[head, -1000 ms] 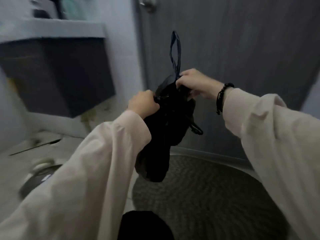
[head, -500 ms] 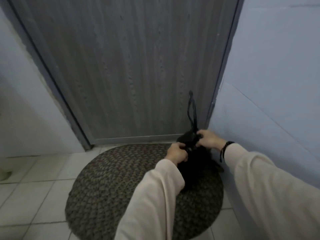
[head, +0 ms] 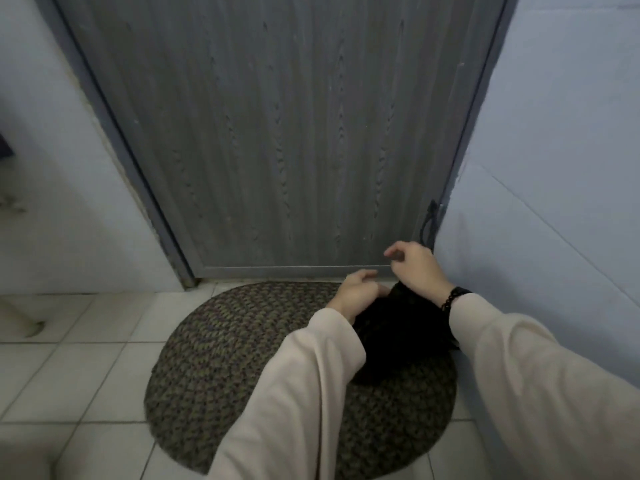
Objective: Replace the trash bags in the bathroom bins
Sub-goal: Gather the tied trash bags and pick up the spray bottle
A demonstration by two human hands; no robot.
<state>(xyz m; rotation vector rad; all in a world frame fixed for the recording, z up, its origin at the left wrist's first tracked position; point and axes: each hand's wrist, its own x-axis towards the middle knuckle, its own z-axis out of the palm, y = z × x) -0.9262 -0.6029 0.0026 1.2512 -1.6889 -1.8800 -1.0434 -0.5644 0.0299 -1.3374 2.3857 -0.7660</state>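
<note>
place: home bathroom
shown by: tiled floor [head: 86, 344], braided round mat [head: 242, 341], grey door [head: 277, 133], pale blue walls [head: 554, 133]

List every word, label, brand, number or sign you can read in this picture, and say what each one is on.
None: no writing, label, brand, number or sign shows on the door, the wall, the rug, the floor tiles or the black bag.

Forward reach: left hand [head: 360, 292] fingers curled; right hand [head: 415, 268] higher, fingers loosely curled.
</note>
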